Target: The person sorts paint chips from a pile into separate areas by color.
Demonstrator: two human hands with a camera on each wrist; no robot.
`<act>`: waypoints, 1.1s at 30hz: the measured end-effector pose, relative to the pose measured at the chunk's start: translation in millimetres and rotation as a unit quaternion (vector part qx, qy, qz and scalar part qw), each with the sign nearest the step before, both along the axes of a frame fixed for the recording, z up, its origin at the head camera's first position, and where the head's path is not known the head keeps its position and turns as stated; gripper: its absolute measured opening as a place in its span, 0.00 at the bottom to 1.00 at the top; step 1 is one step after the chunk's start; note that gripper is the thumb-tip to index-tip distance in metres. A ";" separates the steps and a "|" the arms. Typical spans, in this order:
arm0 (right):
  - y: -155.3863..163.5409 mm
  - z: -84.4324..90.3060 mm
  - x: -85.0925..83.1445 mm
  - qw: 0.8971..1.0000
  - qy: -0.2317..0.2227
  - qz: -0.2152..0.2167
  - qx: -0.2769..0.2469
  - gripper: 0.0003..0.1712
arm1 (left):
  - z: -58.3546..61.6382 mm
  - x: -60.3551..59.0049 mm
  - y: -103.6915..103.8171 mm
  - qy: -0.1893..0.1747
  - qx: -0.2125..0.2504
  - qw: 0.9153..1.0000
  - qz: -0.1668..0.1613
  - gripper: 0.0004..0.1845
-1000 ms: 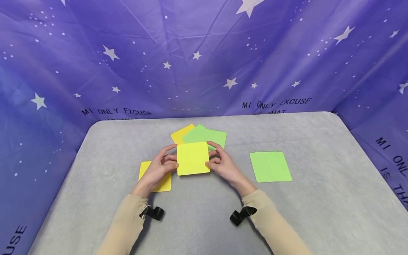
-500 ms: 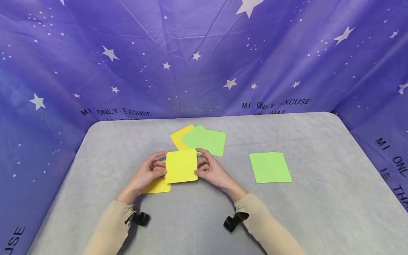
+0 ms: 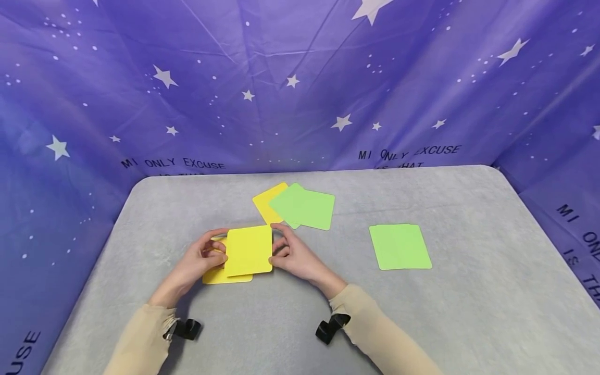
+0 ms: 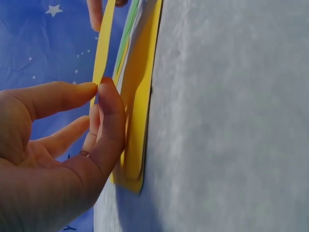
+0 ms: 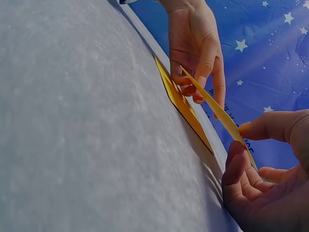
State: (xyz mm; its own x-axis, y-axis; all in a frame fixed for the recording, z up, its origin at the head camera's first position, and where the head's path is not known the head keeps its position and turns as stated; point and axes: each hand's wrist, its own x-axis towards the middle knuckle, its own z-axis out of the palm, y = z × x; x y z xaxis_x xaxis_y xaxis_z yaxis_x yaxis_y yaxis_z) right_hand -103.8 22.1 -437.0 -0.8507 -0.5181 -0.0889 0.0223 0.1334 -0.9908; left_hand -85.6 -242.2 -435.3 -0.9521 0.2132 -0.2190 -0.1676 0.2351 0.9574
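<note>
A square yellow card (image 3: pixel 249 251) with rounded corners is held between both hands, slightly bowed in the wrist views. My left hand (image 3: pixel 202 256) pinches its left edge between thumb and fingers. On the opposite edge, the right hand (image 3: pixel 295 255) pinches it the same way. Beneath lies another yellow card (image 3: pixel 228 279) on the table, partly covered by the held one and the left hand. The left wrist view shows a gap between the held card (image 4: pixel 102 50) and the yellow card lying below (image 4: pixel 135 164).
Toward the back, a yellow card (image 3: pixel 266 200) lies partly under overlapping green cards (image 3: pixel 315 208). A neat green pile (image 3: pixel 400 247) sits at the right on the grey table (image 3: pixel 469 291). Purple star-printed cloth (image 3: pixel 300 125) stands behind the table.
Both hands have carried the yellow card left and nearer the person, from in front of the back cards to over the yellow card at left. The green cards have stayed put.
</note>
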 end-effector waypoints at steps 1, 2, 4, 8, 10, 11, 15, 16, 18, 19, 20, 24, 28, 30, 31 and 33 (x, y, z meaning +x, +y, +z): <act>-1.6 0.0 0.3 1.000 0.002 0.001 0.006 0.43 | 0.3 0.8 -1.8 0.001 -0.003 1.000 0.000 0.33; -3.1 -0.1 0.6 1.000 0.004 0.003 0.010 0.43 | 0.6 1.5 -3.5 0.002 -0.006 1.000 0.001 0.33; -5.9 -0.5 1.2 1.000 0.008 0.004 0.017 0.42 | 1.2 2.7 -6.7 0.002 -0.014 1.000 0.005 0.32; -10.9 1.7 2.5 1.000 0.016 0.010 0.020 0.40 | 3.6 5.7 -12.7 0.008 -0.044 0.999 0.010 0.30; -12.9 1.6 2.8 1.000 0.019 0.014 0.019 0.39 | 5.2 7.3 -15.6 0.012 -0.053 0.998 0.013 0.30; -14.0 1.6 2.8 0.999 0.021 0.015 0.021 0.38 | 6.2 8.2 -17.1 0.013 -0.057 0.998 0.014 0.29; -18.9 -1.6 2.2 0.999 0.027 0.022 0.026 0.36 | 9.4 10.4 -24.0 0.019 -0.079 0.997 0.017 0.28; -20.3 -1.5 2.2 0.999 0.028 0.024 0.028 0.35 | 9.8 10.7 -25.6 0.020 -0.086 0.996 0.018 0.28; -23.0 -1.1 2.6 0.999 0.030 0.027 0.032 0.35 | 10.1 11.5 -28.9 0.024 -0.098 0.995 0.015 0.28; -24.6 -0.9 2.8 0.999 0.030 0.029 0.034 0.35 | 10.0 12.0 -30.8 0.026 -0.100 0.995 0.013 0.27; -26.1 -0.9 2.9 0.998 0.031 0.030 0.036 0.34 | 9.8 12.6 -32.4 0.025 -0.099 0.995 0.012 0.27; -30.8 -0.8 3.0 0.997 0.041 0.039 0.043 0.34 | 9.5 15.0 -39.4 0.034 -0.105 0.994 0.008 0.25; -32.5 -0.3 2.6 0.997 0.041 0.049 0.043 0.35 | 10.8 17.7 -45.8 0.050 -0.111 0.992 0.018 0.21; -31.8 0.1 2.6 0.997 0.034 0.050 0.043 0.35 | 11.0 18.5 -48.2 0.055 -0.109 0.992 0.023 0.20; -31.2 0.4 2.5 0.997 0.030 0.049 0.044 0.35 | 11.5 18.6 -49.1 0.057 -0.109 0.992 0.026 0.20; -29.2 0.9 2.1 0.997 0.024 0.049 0.046 0.35 | 11.5 18.5 -50.4 0.058 -0.113 0.992 0.027 0.20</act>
State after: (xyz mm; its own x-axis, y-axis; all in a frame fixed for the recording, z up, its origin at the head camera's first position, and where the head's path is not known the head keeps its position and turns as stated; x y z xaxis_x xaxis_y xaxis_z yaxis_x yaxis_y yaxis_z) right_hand -101.7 -7.1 -436.1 -0.8009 -0.5904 -0.0995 -0.0432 0.2228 -0.9739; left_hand -67.1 -292.6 -423.8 -0.9826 0.1186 -0.1431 -0.0773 0.4395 0.8949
